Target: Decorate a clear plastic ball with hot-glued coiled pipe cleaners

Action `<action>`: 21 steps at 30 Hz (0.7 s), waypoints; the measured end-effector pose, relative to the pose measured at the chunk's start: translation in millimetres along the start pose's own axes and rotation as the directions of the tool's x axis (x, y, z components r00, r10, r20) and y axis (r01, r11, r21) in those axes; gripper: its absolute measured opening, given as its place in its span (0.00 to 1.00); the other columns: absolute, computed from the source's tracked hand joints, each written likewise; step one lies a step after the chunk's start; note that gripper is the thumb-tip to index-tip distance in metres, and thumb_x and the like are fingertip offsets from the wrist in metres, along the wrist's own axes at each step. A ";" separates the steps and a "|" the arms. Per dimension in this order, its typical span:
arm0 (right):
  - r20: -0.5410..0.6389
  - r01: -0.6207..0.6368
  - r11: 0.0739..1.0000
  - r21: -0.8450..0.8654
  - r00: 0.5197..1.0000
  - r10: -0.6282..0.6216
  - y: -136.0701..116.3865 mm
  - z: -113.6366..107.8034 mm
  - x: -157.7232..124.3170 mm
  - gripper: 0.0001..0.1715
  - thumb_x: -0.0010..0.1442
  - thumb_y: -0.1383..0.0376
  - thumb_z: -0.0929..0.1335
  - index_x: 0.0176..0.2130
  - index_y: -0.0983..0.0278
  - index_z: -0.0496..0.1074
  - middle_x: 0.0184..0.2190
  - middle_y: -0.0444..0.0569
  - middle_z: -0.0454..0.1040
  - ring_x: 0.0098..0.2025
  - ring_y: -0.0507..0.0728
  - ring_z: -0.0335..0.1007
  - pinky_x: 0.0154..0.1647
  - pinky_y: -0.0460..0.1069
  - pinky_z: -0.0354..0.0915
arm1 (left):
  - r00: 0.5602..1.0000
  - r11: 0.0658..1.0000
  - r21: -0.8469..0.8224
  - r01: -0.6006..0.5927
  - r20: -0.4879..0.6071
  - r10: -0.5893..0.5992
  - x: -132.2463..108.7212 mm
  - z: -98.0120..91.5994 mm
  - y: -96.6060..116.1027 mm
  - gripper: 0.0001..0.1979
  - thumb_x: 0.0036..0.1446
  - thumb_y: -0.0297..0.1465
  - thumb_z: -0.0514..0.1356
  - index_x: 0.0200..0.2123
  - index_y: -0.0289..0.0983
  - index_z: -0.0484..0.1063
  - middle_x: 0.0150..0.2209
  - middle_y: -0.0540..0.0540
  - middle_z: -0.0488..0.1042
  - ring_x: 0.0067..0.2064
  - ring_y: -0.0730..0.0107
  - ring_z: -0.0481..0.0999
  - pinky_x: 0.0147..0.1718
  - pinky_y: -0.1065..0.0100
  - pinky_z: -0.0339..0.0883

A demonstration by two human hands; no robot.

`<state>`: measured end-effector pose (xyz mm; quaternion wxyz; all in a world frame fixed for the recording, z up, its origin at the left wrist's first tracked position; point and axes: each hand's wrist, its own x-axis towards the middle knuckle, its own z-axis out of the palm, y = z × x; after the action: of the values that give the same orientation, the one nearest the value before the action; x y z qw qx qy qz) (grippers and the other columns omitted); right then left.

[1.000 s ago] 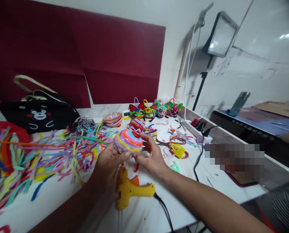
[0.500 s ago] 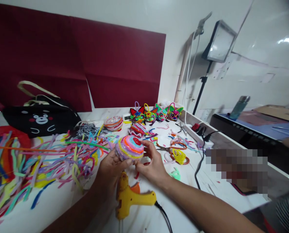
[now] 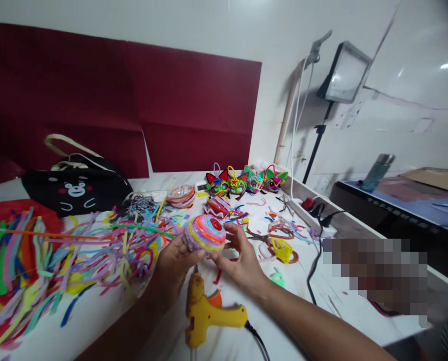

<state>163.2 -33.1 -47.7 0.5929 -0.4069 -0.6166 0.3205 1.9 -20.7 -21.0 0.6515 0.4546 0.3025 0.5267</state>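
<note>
A ball wrapped in striped bands of coloured pipe cleaner, with a red round centre facing up and right, is held above the table. My left hand grips it from the left and below, thumb along its lower front. On the other side, my right hand has curled fingers against the ball's right edge and thumb near its underside. Below the hands lies a yellow glue gun, its nozzle pointing towards the ball. Scissors with orange handles rest to the right, beside a yellow pipe-cleaner piece.
Loose pipe cleaners spread across the left. Behind the ball stand two more striped balls, one a striped ball, and several animal-head ornaments. A black bag, a power strip with cables and a lamp surround the area.
The camera view has shifted, so the scene sits slightly lower and further right. Both hands stay on the ball, which seems turned only a little.
</note>
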 end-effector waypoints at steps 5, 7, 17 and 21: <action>-0.045 -0.083 0.995 0.058 0.995 0.086 -0.8 -6.7 5.6 0.29 0.52 0.60 0.73 0.51 0.59 0.63 0.55 0.53 0.69 0.53 0.60 0.70 0.47 0.54 0.68 | 0.997 0.999 -0.013 -0.035 -0.065 0.034 12.3 -13.5 3.3 0.25 0.46 0.27 0.69 0.50 0.35 0.72 0.48 0.39 0.79 0.48 0.55 0.79 0.44 0.64 0.74; -0.062 -0.091 0.994 0.059 0.994 0.095 0.3 -10.1 8.5 0.26 0.52 0.60 0.72 0.49 0.59 0.65 0.52 0.53 0.70 0.52 0.60 0.71 0.47 0.54 0.68 | 0.993 0.998 -0.053 -0.033 -0.111 0.027 18.6 -21.0 3.6 0.23 0.47 0.26 0.68 0.49 0.36 0.73 0.46 0.42 0.80 0.47 0.58 0.79 0.42 0.68 0.74; 0.050 -0.099 0.980 0.171 0.995 0.092 -25.2 -29.9 21.9 0.15 0.59 0.53 0.68 0.35 0.62 0.71 0.23 0.42 0.73 0.24 0.51 0.69 0.28 0.48 0.68 | 0.963 0.978 -0.202 -0.044 -0.269 -0.012 26.0 -28.7 13.8 0.16 0.49 0.15 0.61 0.41 0.34 0.74 0.38 0.43 0.80 0.36 0.71 0.79 0.35 0.78 0.74; 0.133 -0.012 1.000 -0.016 0.991 0.014 -47.1 -42.0 20.0 0.11 0.62 0.57 0.67 0.36 0.62 0.72 0.26 0.44 0.74 0.27 0.52 0.72 0.29 0.47 0.68 | 0.964 0.979 -0.194 -0.069 -0.265 0.015 26.8 -30.8 12.2 0.22 0.49 0.14 0.60 0.48 0.36 0.73 0.42 0.44 0.80 0.38 0.72 0.80 0.36 0.78 0.74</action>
<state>199.8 -41.0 6.9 0.5453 -0.3931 -0.6545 0.3461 -23.0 13.9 -20.1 0.6371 0.3189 0.3213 0.6238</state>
